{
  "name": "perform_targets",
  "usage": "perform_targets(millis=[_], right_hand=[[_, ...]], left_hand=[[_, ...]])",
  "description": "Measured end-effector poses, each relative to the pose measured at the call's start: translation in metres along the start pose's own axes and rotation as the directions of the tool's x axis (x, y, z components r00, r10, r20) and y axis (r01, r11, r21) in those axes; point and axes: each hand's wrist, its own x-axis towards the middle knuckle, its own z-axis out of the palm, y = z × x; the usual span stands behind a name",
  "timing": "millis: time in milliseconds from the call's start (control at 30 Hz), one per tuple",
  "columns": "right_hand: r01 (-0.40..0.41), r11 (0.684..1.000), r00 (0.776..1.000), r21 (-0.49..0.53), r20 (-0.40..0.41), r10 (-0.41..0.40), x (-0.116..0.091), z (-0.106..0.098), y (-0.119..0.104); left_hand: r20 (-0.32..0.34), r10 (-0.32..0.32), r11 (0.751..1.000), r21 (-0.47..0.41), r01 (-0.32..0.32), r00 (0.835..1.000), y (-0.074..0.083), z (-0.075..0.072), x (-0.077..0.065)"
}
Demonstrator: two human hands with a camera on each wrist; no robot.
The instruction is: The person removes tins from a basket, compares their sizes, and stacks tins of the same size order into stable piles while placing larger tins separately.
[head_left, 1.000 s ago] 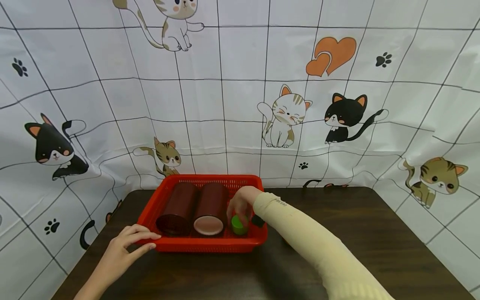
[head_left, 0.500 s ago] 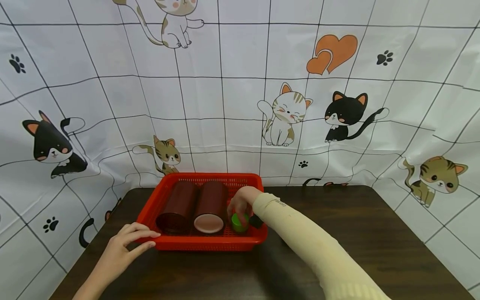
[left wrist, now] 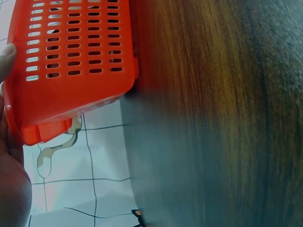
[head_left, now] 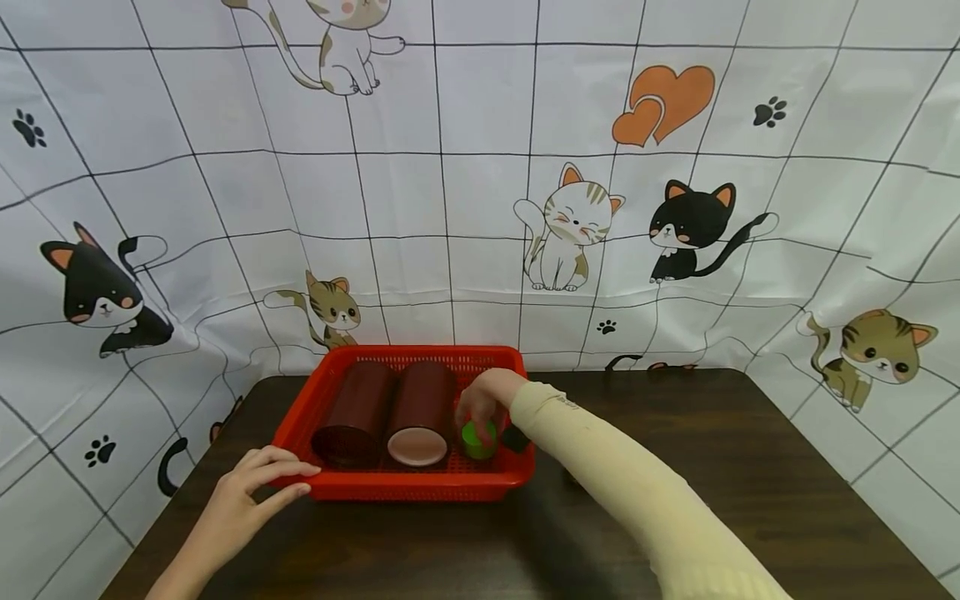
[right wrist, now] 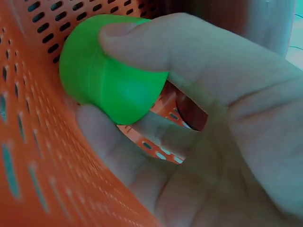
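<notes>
My right hand (head_left: 483, 398) is inside the red plastic basket (head_left: 405, 492), at its right end. It holds a small, bright green rounded piece like a cap or small cup (right wrist: 113, 71), with the thumb on one side and fingers on the other. Close beside that hand lie two dark brown cylinders, a left one (head_left: 358, 408) and a right one (head_left: 423, 400) with a pale round end. My left hand (head_left: 251, 492) grips the rim at the front left corner of the basket. In the left wrist view only part of that hand shows, at the rim.
The basket stands on a dark wooden table (head_left: 675, 467), near its back edge. Behind it hangs a white sheet (head_left: 480, 200) with a grid and cartoon cats. A small black object (head_left: 514, 439) sits by the right wrist, partly hidden by the sleeve.
Both hands keep nearly the same places, and the basket and cylinders have not moved. The head view has shifted very slightly.
</notes>
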Motion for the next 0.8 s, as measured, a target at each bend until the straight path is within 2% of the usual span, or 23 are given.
perform_targets(millis=[167,433,633,800], right_hand=[[0.080,0.997,0.994,0.013,-0.073,-0.079,-0.015,0.001,0.001],[0.135,0.991,0.973,0.015,-0.193,-0.129,-0.031,-0.002,0.004],[0.185,0.980,0.934,-0.077,-0.296,-0.200,-0.035,0.003,0.008],[0.197,0.969,0.885,-0.149,-0.399,-0.242,-0.046,0.009,0.013]], left_hand=[[-0.010,0.017,1.000,-0.007,-0.017,1.000,0.000,0.001,0.000],[-0.015,0.043,0.999,-0.009,-0.043,0.999,-0.001,0.002,0.000],[-0.022,0.030,1.000,0.000,-0.030,0.999,0.000,0.001,-0.001],[-0.016,0.023,1.000,0.002,-0.023,1.000,0.000,0.002,-0.001]])
